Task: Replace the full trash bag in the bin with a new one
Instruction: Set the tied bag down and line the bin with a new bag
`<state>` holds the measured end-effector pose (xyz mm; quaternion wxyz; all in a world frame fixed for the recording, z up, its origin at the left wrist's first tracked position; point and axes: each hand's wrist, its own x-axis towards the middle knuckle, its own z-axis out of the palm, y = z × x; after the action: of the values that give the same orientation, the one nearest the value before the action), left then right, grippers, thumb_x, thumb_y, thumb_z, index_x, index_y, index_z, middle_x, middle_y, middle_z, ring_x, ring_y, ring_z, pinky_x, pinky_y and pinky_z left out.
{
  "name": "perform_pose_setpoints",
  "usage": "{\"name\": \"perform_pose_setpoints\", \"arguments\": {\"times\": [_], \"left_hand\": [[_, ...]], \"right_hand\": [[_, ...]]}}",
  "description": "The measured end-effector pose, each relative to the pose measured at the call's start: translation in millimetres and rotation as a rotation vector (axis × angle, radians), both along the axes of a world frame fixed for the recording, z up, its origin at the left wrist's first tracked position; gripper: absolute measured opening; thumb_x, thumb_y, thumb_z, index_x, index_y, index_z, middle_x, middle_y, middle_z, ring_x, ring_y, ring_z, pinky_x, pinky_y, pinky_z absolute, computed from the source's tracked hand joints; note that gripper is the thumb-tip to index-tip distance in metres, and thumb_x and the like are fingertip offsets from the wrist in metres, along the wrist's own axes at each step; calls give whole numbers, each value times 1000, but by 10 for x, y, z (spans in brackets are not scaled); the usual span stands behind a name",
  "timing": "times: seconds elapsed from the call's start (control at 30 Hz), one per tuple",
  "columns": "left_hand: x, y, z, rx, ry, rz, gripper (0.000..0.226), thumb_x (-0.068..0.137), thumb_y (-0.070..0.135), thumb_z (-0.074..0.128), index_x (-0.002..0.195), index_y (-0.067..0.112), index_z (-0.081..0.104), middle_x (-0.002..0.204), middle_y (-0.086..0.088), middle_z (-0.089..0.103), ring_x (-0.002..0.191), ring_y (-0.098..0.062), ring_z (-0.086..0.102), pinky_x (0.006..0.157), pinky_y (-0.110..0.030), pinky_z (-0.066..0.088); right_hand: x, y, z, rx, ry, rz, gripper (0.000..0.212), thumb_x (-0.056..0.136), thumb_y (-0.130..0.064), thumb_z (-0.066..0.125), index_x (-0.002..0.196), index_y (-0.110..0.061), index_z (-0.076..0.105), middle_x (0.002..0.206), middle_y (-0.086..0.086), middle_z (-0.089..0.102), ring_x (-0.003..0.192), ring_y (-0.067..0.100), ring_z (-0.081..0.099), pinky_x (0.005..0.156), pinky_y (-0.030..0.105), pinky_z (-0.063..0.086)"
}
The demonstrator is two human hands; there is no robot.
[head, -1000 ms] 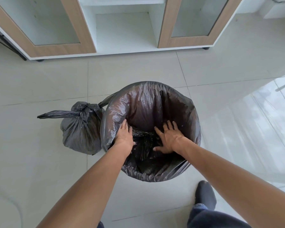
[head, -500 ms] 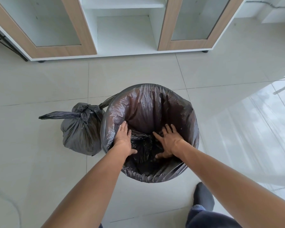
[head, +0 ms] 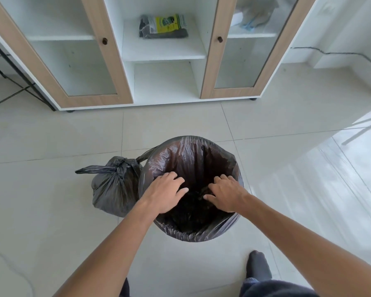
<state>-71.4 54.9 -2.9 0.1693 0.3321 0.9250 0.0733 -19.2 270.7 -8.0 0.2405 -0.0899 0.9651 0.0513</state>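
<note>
A shiny, crinkly dark plastic trash bag (head: pixel 193 155) covers the round bin in the middle of the frame, with its top folded over the rim. The left hand (head: pixel 165 191) and right hand (head: pixel 225 194) reach inside, palms down and fingers bent. I cannot tell if they pinch the plastic. A tied full black bag (head: pixel 114 187) touches its left side. At the top, a grey packet (head: pixel 163 25) has a yellow label, too small to read.
</note>
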Motion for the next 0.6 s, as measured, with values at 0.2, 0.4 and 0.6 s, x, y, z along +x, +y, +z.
{"name": "perform_pose_setpoints", "arguments": {"times": [0.2,0.4,0.6], "left_hand": [[127,-295,209,18,116,138,54,100,45,47,146,18,44,157,-13,28,145,-27,28,119,-39,26],[315,-430,217,-259,-21,337,80,91,43,64,155,21,19,161,-26,0,146,-40,20,117,-45,26],[322,-432,155,-92,-308,537,91,91,28,67,158,22,5,143,-20,40,119,-36,57,98,-43,48]], "right_hand": [[154,78,203,1,153,-21,39,96,-42,49,124,-16,59,129,10,50,121,28,44,104,41,38],[286,85,258,151,228,-205,35,82,-14,60,116,-19,53,132,14,38,105,32,44,83,36,42],[287,181,233,-70,134,-515,27,90,-2,53,115,-10,48,116,15,41,64,26,48,59,31,43]]}}
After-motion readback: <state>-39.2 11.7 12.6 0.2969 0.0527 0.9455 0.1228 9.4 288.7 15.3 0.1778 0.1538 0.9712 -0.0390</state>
